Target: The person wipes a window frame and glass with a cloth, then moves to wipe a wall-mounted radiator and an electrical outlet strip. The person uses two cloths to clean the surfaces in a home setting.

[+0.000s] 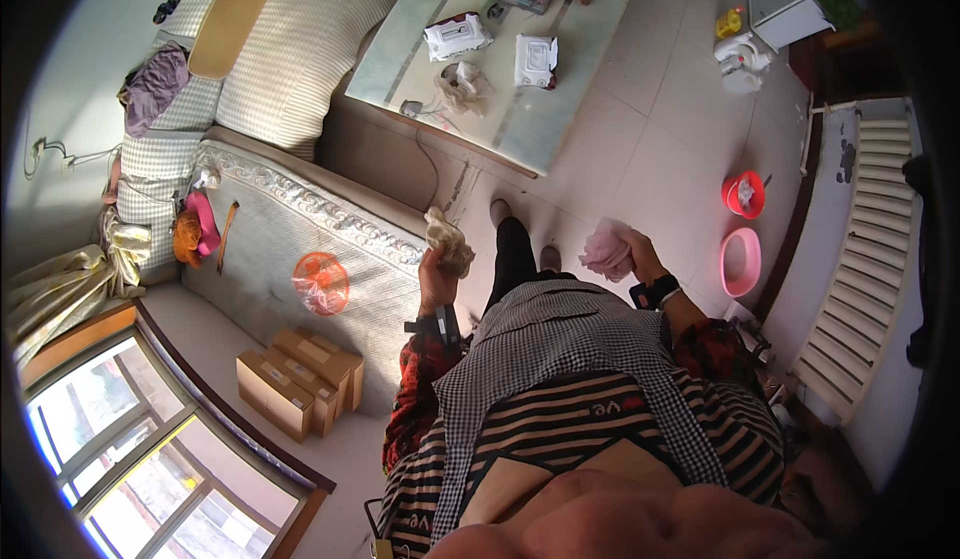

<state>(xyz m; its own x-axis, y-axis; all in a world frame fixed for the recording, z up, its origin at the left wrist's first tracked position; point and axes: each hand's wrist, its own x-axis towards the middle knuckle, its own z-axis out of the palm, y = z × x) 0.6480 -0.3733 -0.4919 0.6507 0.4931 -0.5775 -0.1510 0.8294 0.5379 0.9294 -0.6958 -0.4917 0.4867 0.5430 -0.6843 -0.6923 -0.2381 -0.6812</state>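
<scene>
My left hand is closed around a crumpled cream-coloured cloth, which sticks up above the fingers beside the sofa's edge. On the other side, my right hand grips a bunched pink cloth over the tiled floor. Both hands are held apart in front of my checked apron. Folds of cloth partly hide the fingers of each hand.
A sofa runs along my left, with an orange round item on it. Cardboard boxes are by the window. Ahead stands a glass-topped table with wipe packs. A red bucket, pink basin and radiator are right.
</scene>
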